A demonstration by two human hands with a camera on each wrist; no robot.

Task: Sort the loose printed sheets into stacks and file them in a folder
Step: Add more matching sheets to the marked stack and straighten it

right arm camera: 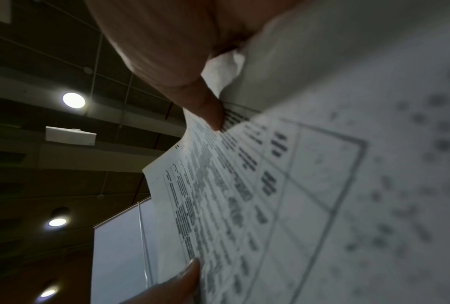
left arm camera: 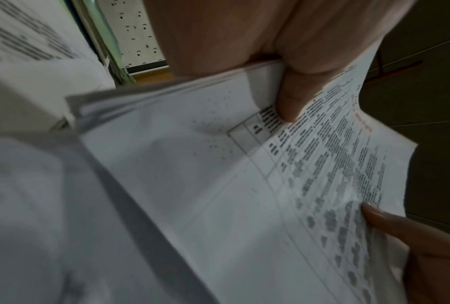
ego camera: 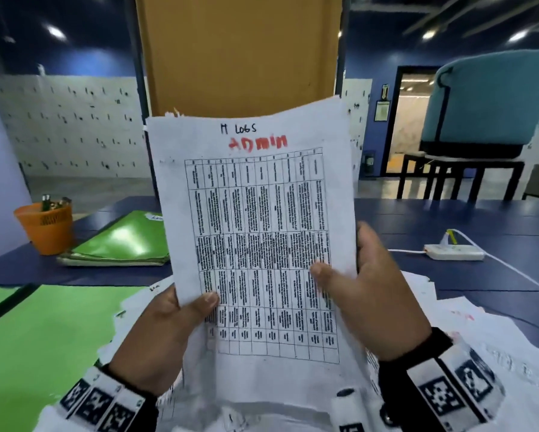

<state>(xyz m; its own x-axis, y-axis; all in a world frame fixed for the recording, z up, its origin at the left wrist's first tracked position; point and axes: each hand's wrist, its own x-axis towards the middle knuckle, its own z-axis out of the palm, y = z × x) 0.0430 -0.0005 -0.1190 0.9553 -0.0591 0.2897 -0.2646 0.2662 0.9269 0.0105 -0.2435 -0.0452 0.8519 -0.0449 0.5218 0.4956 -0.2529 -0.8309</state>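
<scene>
Thin, creased printed sheets (ego camera: 255, 232) upright, pinched by left hand (ego camera: 165, 335) and right hand (ego camera: 374, 294); glossy green folder (ego camera: 121, 238) on tabletop (ego camera: 449, 219).

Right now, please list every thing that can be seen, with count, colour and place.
held sheets: small bundle, white, printed table, red ADMIN on top, raised before the head camera
loose sheets: many, white, on the table, right and below
open folder: one, green, near left
closed folders: stack, green, far left
pen cup: one, orange, beside that stack
power adapter: one, white, with cable, right
table: one, dark blue
chair: one, teal, back right
left hand: pinches the lower left edge
right hand: pinches the right edge
</scene>
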